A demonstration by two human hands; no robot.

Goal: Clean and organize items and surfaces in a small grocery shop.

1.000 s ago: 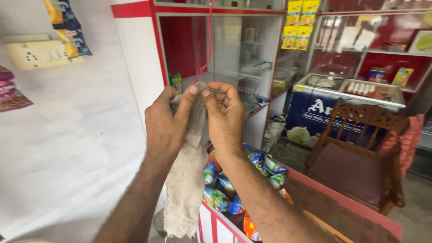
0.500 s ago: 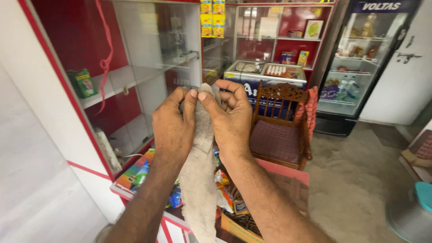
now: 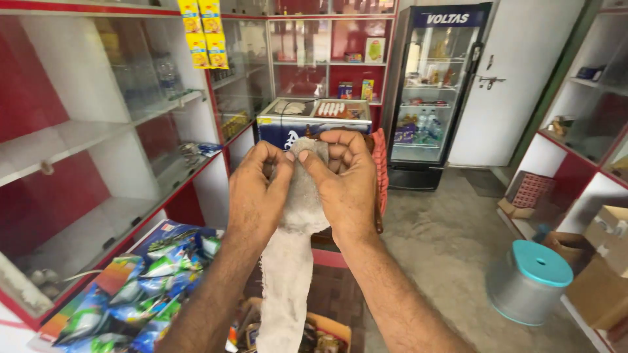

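The left hand (image 3: 256,196) and the right hand (image 3: 343,186) are both pinching the top edge of a pale grey cloth (image 3: 291,261), thumbs pressing it against curled fingers, so its length is hanging straight down between the forearms. The cloth is hanging in front of the chest freezer (image 3: 314,121), above the heap of snack packets (image 3: 140,287), well left of the steel drum with a teal lid (image 3: 528,281).

Colourful snack packets (image 3: 140,291) lie heaped on the red-edged counter (image 3: 65,312).
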